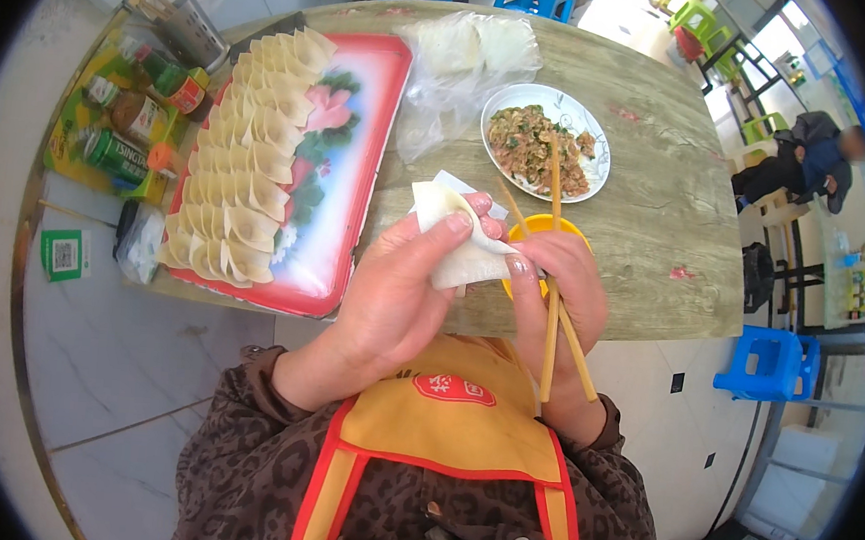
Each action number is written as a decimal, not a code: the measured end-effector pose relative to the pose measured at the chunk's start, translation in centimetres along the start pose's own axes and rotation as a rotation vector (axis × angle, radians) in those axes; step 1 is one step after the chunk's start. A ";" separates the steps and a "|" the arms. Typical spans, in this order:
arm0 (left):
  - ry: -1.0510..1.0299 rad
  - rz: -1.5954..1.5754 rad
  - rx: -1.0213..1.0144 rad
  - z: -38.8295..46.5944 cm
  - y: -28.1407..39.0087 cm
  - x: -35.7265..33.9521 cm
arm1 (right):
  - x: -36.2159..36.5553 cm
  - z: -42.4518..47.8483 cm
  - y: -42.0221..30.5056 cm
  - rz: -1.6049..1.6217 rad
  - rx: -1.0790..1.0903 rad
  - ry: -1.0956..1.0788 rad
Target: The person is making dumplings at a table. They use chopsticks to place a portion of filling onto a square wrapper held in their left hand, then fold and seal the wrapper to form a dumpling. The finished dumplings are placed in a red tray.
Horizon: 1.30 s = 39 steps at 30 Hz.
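Note:
Between my two hands is a thin dough wrapper [470,264], partly folded over. My left hand [405,279] grips it with the thumb on top. With thumb and fingertips my right hand [571,280] pinches the wrapper's right corner, and a pair of wooden chopsticks [550,346] is tucked in that same hand. Under the right hand stands a yellow bowl [548,224], its contents hidden. A white plate [599,148] beyond it bears minced meat filling with green bits [535,145]. To the left, rows of folded wontons [241,159] fill one side of a red-rimmed enamel tray [346,211].
Plastic bags with stacked wrappers [471,47] lie at the table's back. Bottles [138,118] and a metal utensil holder [193,31] stand left of the tray. Blue stools [765,361] are on the floor, and a person [809,161] sits at far right.

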<state>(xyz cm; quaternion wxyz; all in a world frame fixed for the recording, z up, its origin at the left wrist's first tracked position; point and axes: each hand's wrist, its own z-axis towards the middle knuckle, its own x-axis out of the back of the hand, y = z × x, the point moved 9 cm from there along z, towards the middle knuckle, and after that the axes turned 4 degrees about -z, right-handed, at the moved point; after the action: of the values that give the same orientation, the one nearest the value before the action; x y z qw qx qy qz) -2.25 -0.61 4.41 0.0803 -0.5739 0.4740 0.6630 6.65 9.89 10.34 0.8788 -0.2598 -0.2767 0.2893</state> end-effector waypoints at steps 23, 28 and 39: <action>-0.129 0.939 0.172 0.0 1.2 1.3 | -2.9 2.9 -2.0 -0.196 0.412 -0.478; -0.203 0.781 0.278 -0.3 0.8 1.1 | -3.5 3.1 -1.7 -0.251 0.358 -0.597; -0.121 0.575 0.320 -1.0 0.1 1.1 | -2.1 4.9 0.9 0.064 0.044 -0.513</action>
<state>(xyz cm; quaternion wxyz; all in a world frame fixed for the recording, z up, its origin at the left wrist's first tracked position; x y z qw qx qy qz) -1.99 -1.93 3.62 0.0072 -0.3566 0.7089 0.6085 1.75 10.59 12.57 0.7758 -0.1672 -0.4757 0.3794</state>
